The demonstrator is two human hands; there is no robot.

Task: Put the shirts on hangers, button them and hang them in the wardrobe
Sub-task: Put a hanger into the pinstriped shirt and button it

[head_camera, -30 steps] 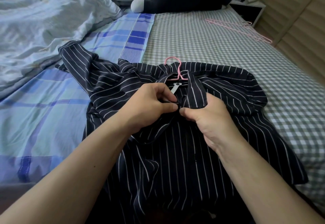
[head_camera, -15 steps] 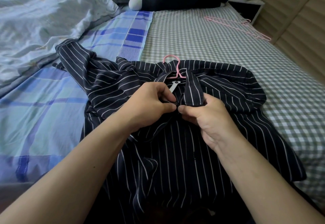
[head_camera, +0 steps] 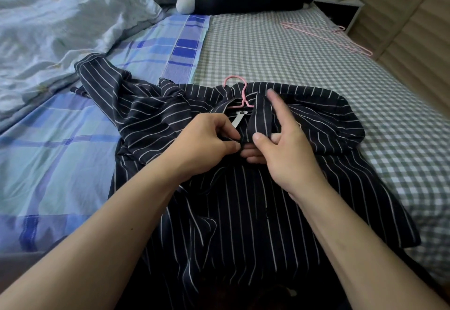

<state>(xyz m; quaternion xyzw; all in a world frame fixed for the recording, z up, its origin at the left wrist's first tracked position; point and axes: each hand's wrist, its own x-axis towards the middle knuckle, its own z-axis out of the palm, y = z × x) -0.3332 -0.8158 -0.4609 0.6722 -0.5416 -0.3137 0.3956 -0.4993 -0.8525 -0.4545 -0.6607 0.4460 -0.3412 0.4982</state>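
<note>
A dark shirt (head_camera: pixel 243 200) with thin white stripes lies rumpled on the checked bed (head_camera: pixel 304 49), its collar around a pink wire hanger (head_camera: pixel 239 90). The left hand (head_camera: pixel 207 146) pinches the soft placket below the collar. The right hand (head_camera: pixel 287 149) spreads loosely beside it, forefinger raised and blurred, gripping nothing.

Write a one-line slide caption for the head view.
Left hand pinches the placket of a dark striped shirt on a pink hanger on the bed; right hand loosens, forefinger raised.
</note>
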